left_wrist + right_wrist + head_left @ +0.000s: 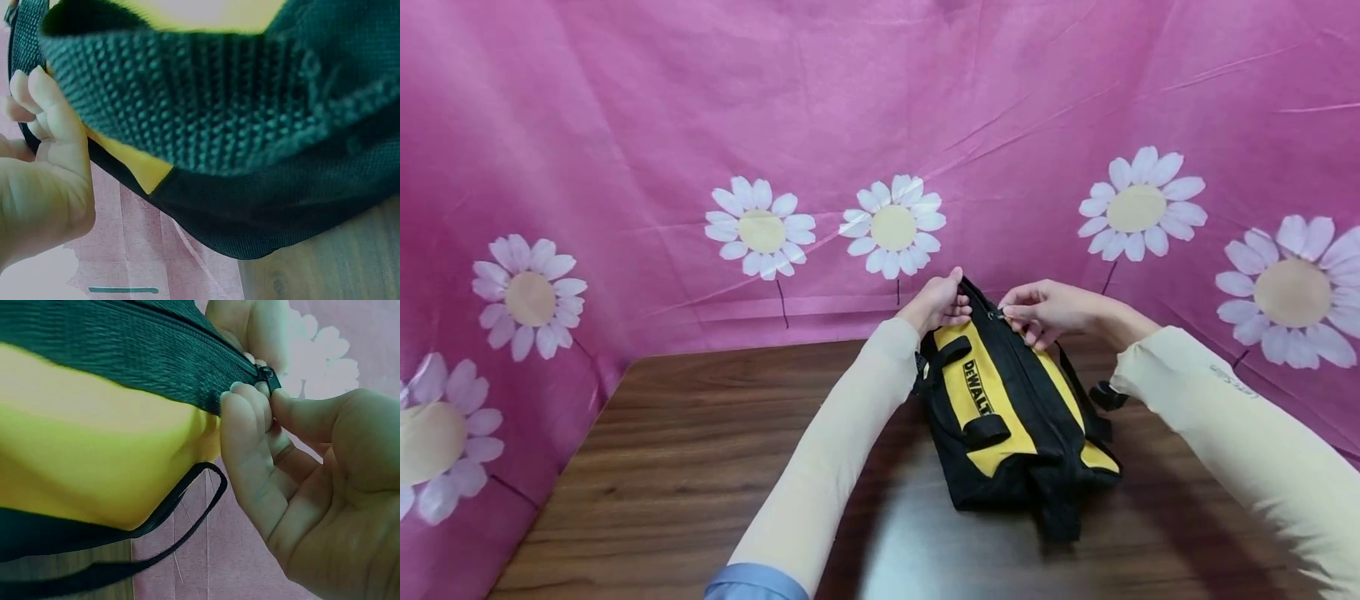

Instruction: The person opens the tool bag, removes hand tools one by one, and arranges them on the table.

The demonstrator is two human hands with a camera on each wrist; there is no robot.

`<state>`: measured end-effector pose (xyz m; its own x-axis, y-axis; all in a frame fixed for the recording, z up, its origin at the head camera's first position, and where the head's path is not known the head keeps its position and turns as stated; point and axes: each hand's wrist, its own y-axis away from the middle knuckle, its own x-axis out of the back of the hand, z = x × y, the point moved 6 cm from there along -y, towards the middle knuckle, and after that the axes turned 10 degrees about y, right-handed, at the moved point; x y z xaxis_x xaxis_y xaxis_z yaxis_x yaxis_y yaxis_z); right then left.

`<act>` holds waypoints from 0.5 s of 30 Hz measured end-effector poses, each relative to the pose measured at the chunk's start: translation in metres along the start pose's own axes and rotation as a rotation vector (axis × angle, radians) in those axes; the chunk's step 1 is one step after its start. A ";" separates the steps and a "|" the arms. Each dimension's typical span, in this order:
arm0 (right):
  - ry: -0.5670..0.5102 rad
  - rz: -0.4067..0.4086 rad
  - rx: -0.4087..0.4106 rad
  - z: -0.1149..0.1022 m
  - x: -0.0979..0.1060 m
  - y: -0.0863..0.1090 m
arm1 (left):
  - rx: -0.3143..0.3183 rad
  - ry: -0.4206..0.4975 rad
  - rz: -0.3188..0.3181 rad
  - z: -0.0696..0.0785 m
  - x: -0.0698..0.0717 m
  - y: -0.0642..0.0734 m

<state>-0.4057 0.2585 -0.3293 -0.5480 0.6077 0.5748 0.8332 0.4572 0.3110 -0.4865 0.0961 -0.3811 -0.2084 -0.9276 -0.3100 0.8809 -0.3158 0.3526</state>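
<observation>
A black and yellow DeWalt tool bag [1030, 392] sits on the table, its long top zipper running toward the back. The right hand [1048, 308] pinches the small black zipper pull [270, 380] between thumb and fingers, at the bag's far end. Opposite it, the left hand [936, 304] grips that same far end, thumb up and fingers bent against the fabric. In the left wrist view a woven black handle strap [187, 106] covers much of the bag. The zipper teeth look closed along the stretch seen in the right wrist view.
The brown wooden table [715, 450] extends to the left and front of the bag. Behind it hangs a pink cloth [820, 100] with large white daisies, close to the table's back edge. A thin black side strap [187, 534] loops off the bag.
</observation>
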 end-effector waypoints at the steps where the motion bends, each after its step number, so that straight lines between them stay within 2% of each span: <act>1: -0.014 -0.011 -0.009 0.002 -0.002 0.004 | 0.005 0.002 0.008 -0.002 -0.001 -0.001; 4: -0.030 -0.016 -0.026 0.009 -0.005 0.017 | 0.003 -0.001 0.019 -0.004 -0.005 -0.002; 10: -0.069 0.041 -0.003 0.018 -0.004 0.033 | -0.079 -0.049 0.036 0.003 -0.016 -0.003; 15: -0.124 0.079 -0.026 0.025 -0.009 0.037 | -0.067 -0.054 0.013 0.006 -0.017 -0.003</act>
<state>-0.3717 0.2865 -0.3421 -0.4845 0.7171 0.5010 0.8747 0.3892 0.2888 -0.4879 0.1116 -0.3715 -0.2176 -0.9416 -0.2571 0.9099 -0.2909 0.2955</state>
